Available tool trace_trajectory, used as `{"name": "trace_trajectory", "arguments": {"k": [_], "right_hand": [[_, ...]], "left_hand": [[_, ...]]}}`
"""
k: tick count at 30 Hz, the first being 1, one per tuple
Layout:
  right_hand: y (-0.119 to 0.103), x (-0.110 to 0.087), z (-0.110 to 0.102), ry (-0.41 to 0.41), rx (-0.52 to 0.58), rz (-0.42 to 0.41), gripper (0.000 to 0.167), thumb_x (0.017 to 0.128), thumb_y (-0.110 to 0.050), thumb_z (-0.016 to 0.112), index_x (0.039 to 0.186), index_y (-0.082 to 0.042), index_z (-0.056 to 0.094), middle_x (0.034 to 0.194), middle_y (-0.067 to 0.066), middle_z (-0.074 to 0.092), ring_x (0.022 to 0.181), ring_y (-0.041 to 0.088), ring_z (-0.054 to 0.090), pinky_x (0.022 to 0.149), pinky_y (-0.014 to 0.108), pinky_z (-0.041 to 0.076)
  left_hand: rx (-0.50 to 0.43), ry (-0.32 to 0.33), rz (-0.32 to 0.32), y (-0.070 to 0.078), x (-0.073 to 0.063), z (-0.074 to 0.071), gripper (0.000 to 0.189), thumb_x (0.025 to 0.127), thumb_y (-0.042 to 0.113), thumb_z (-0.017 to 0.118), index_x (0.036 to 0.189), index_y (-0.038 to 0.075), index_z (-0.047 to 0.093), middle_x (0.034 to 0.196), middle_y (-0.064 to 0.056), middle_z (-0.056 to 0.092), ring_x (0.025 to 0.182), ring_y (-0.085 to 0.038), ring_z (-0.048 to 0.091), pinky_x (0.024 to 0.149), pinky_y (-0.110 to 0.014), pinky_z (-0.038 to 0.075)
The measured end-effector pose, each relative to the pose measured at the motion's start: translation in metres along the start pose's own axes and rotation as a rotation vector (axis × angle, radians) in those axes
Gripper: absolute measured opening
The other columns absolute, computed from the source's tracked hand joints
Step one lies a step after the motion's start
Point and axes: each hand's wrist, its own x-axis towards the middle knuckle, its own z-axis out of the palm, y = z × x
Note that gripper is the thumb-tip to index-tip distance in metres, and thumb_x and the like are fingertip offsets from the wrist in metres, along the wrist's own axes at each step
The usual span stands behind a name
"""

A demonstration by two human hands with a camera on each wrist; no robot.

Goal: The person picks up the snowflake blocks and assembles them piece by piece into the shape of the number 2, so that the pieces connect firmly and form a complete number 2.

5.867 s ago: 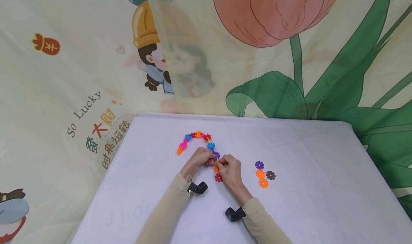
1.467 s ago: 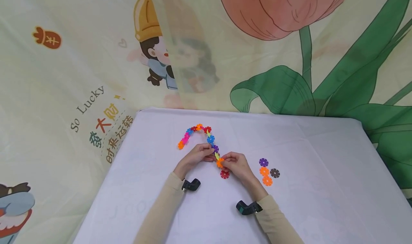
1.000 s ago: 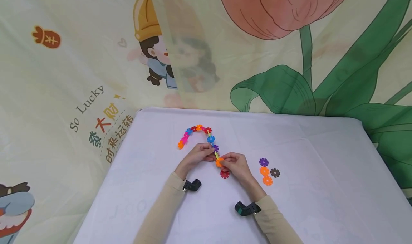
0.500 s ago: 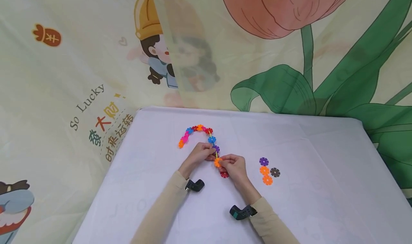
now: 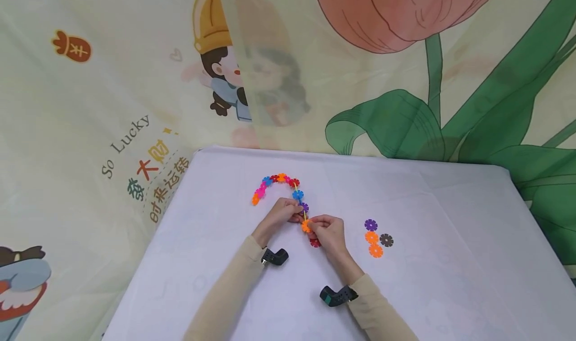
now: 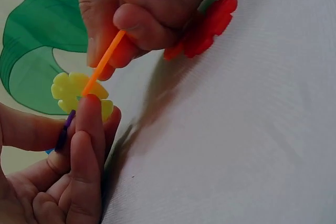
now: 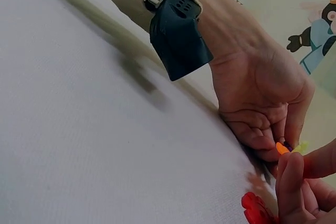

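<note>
Nearer the left edge of the white surface [image 5: 472,221] than its right, the orange disc [image 5: 306,226] is pinched by the right hand [image 5: 330,233], the purple disc [image 6: 65,132] by the left hand [image 5: 282,212]. Lightness and stiffness are presumed; rims are best pinched.

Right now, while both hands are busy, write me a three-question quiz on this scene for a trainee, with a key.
1. Multiple choice: which colour does the right hand pinch?
A. blue
B. orange
C. dark grey
2. True or false: the left hand grips the chain at a purple disc.
3. Count: how many loose discs lie in the cluster to the right of the right hand?

Key:
1. B, an orange disc.
2. True.
3. Four: a purple one, a dark one and two orange ones.
</note>
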Motion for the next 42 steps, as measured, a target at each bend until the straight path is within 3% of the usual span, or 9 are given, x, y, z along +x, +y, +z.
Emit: {"name": "trace_trajectory", "arguments": {"k": [8,16,26,32,36,39,42], "right_hand": [[0.001,-0.003,0.006,0.074,0.008,-0.007,0.01,0.087,0.003,0.068,0.093,0.011,0.068,0.067,0.008,0.065,0.047,0.012,0.06,0.046,0.019,0.05],[0.002,-0.007,0.01,0.153,0.057,-0.01,0.01,0.087,0.004,0.067,0.095,0.011,0.067,0.068,0.008,0.065,0.048,0.013,0.062,0.047,0.02,0.051],[0.004,-0.004,0.007,0.063,0.071,0.037,0.013,0.09,0.0,0.068,0.098,0.01,0.065,0.073,0.011,0.068,0.056,0.016,0.068,0.054,0.022,0.055],[0.002,0.0,0.007,-0.028,0.044,0.038,0.017,0.09,-0.008,0.072,0.099,0.006,0.066,0.076,0.012,0.071,0.054,0.015,0.067,0.052,0.02,0.053],[0.0,0.002,0.002,-0.1,-0.125,-0.065,0.02,0.09,-0.018,0.073,0.096,0.002,0.071,0.072,0.008,0.069,0.051,0.013,0.057,0.048,0.019,0.046],[-0.003,0.0,-0.01,-0.146,-0.4,-0.219,0.023,0.089,-0.022,0.074,0.097,-0.001,0.073,0.08,0.005,0.066,0.063,0.014,0.053,0.056,0.022,0.044],[-0.006,-0.004,-0.028,-0.193,-0.679,-0.316,0.028,0.082,-0.022,0.08,0.103,-0.005,0.074,0.091,0.003,0.059,0.076,0.016,0.05,0.063,0.026,0.041]], "left_hand": [[-0.068,0.005,0.024,-0.001,0.002,0.003,0.031,0.095,0.001,0.053,0.065,0.006,0.057,0.071,-0.004,0.068,0.058,-0.006,0.058,0.059,-0.016,0.05],[-0.087,0.061,0.012,-0.004,0.0,0.005,0.034,0.096,0.002,0.054,0.062,0.007,0.051,0.071,-0.002,0.063,0.063,-0.007,0.063,0.07,-0.022,0.057],[-0.045,0.036,0.016,-0.004,-0.001,0.004,0.035,0.097,0.005,0.054,0.062,0.009,0.048,0.071,-0.001,0.061,0.062,-0.007,0.058,0.064,-0.018,0.053],[0.026,0.041,0.014,-0.003,-0.002,0.001,0.029,0.099,0.013,0.053,0.07,0.007,0.055,0.072,-0.001,0.06,0.06,-0.01,0.053,0.058,-0.019,0.047],[0.086,0.013,0.051,-0.002,-0.004,-0.002,0.028,0.101,0.016,0.051,0.074,0.006,0.055,0.067,0.001,0.051,0.058,-0.011,0.045,0.053,-0.021,0.037],[0.106,-0.027,0.064,-0.003,-0.005,-0.004,0.028,0.102,0.017,0.05,0.077,0.006,0.055,0.064,0.001,0.046,0.055,-0.012,0.041,0.05,-0.021,0.034],[0.101,-0.069,0.036,-0.003,-0.006,-0.008,0.028,0.104,0.02,0.047,0.081,0.006,0.056,0.066,0.0,0.048,0.053,-0.011,0.043,0.048,-0.02,0.038]]}}
